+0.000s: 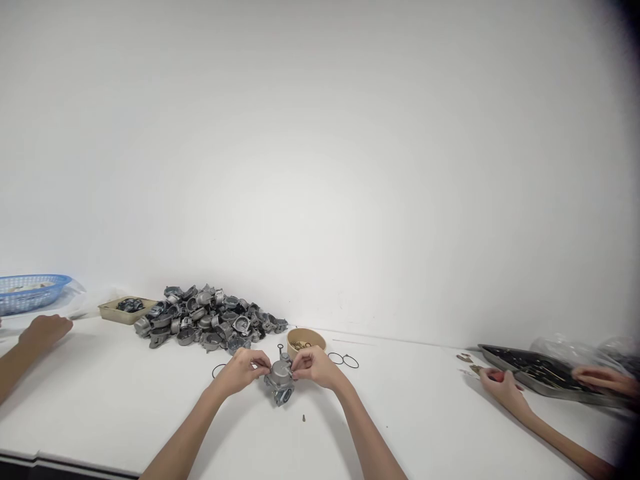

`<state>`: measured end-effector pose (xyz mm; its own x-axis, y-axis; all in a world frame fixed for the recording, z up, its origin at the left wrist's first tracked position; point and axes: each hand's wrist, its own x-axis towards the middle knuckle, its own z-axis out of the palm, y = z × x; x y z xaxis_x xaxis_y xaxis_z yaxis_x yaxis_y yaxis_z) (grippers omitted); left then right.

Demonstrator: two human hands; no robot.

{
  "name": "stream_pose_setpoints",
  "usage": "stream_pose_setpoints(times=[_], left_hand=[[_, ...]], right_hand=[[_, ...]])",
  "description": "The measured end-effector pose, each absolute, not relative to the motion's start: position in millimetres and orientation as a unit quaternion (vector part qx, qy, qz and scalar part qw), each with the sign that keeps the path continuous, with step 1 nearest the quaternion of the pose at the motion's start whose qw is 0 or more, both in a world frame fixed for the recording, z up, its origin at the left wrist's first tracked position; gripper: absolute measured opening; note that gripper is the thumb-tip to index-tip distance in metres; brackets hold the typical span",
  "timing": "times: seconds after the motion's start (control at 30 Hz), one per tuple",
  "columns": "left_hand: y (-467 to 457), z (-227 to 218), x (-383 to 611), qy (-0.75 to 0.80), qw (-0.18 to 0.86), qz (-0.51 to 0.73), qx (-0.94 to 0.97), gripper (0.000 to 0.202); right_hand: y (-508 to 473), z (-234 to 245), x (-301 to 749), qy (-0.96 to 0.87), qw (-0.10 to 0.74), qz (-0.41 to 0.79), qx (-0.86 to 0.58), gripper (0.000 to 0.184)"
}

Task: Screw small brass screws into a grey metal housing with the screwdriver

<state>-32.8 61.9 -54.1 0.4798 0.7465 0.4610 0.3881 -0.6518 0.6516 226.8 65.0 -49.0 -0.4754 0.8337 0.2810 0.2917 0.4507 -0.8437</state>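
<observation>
Clamping fingers onto the casting [281, 374], left hand [241, 372] and right hand [319, 368] seemingly steady it short of the desk's [425, 407] back edge.

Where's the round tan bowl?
In the head view, the round tan bowl sits low near the middle on the white table, just beyond the person's right hand and right of the heap of grey metal parts.

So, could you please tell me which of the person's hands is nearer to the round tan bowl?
Right: the right hand is just in front of the round tan bowl; the left hand is farther off, to its left.
</observation>
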Motion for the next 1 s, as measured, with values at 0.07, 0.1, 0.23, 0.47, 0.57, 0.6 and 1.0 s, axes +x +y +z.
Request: stream_pose_setpoints(times=[0.07,0.1,0.23,0.47,0.57,0.6,1.0], left_hand=[[63.5,-55.9,-33.1,0.346,0.243,0.375,0.825,0.015],[64.1,-56.4,-33.5,0.345,0.243,0.371,0.827,0.015],[63.9,-56.1,-35.1,0.356,0.248,0.339,0.835,0.023],[57.9,-61.3,-30.9,0.419,0.241,0.286,0.827,0.060],[56.4,-65.6,-25.8,0.432,0.229,0.291,0.822,0.066],[55.9,-66.6,-24.2,0.436,0.220,0.296,0.821,0.064],[60.3,-69.2,-23.4,0.381,0.236,0.342,0.826,0.036]], right_hand=[[65.0,-49.5,227.2,-0.772,0.360,0.377,-0.364,0.025],[65.5,-50.2,227.6,-0.772,0.361,0.378,-0.362,0.024],[68.0,-53.1,228.9,-0.774,0.355,0.385,-0.355,0.020],[65.6,-50.0,227.0,-0.782,0.355,0.371,-0.353,0.017],[65.6,-49.5,226.4,-0.789,0.354,0.356,-0.354,0.015],[66.0,-49.8,226.6,-0.790,0.354,0.354,-0.353,0.014],[70.4,-57.1,231.9,-0.817,0.334,0.300,-0.361,0.012]])
